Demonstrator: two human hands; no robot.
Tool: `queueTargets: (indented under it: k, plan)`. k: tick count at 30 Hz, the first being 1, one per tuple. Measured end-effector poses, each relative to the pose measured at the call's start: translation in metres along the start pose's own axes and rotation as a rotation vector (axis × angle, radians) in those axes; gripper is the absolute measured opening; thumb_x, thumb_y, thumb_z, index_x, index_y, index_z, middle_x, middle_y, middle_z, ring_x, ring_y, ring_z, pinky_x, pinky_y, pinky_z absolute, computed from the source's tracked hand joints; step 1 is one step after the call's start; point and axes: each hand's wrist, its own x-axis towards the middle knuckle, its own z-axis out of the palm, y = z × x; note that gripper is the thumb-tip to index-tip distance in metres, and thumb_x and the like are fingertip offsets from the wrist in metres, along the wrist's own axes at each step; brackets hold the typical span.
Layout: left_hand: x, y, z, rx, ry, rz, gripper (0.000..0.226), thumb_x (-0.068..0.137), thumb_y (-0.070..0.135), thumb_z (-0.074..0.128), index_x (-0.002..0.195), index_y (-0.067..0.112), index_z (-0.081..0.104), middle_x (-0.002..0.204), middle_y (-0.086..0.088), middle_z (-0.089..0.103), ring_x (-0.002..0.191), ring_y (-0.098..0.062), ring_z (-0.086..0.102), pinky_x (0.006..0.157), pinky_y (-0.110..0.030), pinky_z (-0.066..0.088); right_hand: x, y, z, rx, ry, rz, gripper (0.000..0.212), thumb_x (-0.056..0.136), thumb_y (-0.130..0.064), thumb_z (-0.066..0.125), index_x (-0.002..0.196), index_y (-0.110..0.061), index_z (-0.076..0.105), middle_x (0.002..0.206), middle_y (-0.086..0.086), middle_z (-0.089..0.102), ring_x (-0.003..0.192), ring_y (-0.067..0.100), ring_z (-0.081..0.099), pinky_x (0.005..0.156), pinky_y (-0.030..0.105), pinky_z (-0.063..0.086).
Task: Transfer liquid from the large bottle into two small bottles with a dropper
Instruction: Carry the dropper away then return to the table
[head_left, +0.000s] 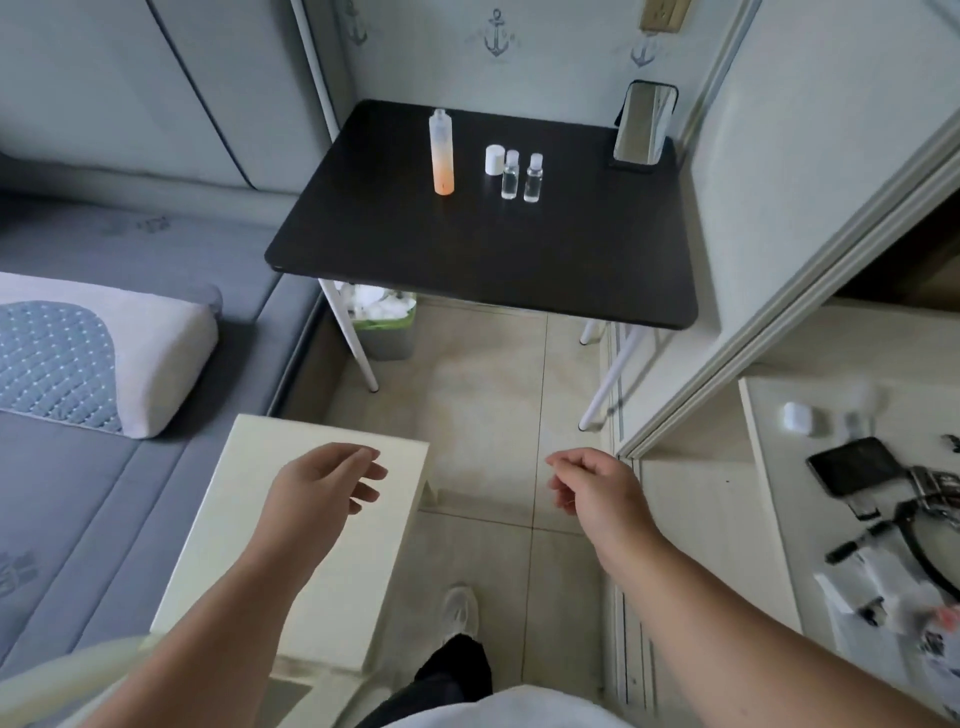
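Note:
A tall bottle (442, 154), clear at the top and orange at the base, stands uncapped on a black table (467, 249). Its white cap (494, 159) sits to the right. Beside the cap stand two small clear bottles, one (510, 175) left of the other (533, 179), both with white caps. No dropper is visible. My left hand (324, 483) hovers over a cream stool, fingers relaxed and holding nothing. Over the tiled floor, my right hand (592, 488) hangs with loosely curled fingers, also holding nothing. Both hands are well short of the table.
A small mirror (641, 124) leans at the table's back right corner. A bin (384, 325) sits under the table's left side. A grey bed with a pillow (104, 358) lies left. The cream stool (311, 545) stands before me; a shelf with a phone (852, 465) and cables is right.

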Motion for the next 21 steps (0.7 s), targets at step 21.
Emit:
queueTargets:
  k: [21]
  plan:
    - [0.235, 0.114, 0.047, 0.04, 0.016, 0.012, 0.021, 0.098, 0.017, 0.061, 0.088, 0.021, 0.078, 0.083, 0.001, 0.077, 0.072, -0.022, 0.071, 0.069, -0.034, 0.054, 0.223, -0.155, 0.008, -0.058, -0.057, -0.036, 0.015, 0.097, -0.017, 0.064, 0.087, -0.015, 0.075, 0.073, 0.001, 0.071, 0.06, 0.009, 0.064, 0.059, 0.023, 0.051]
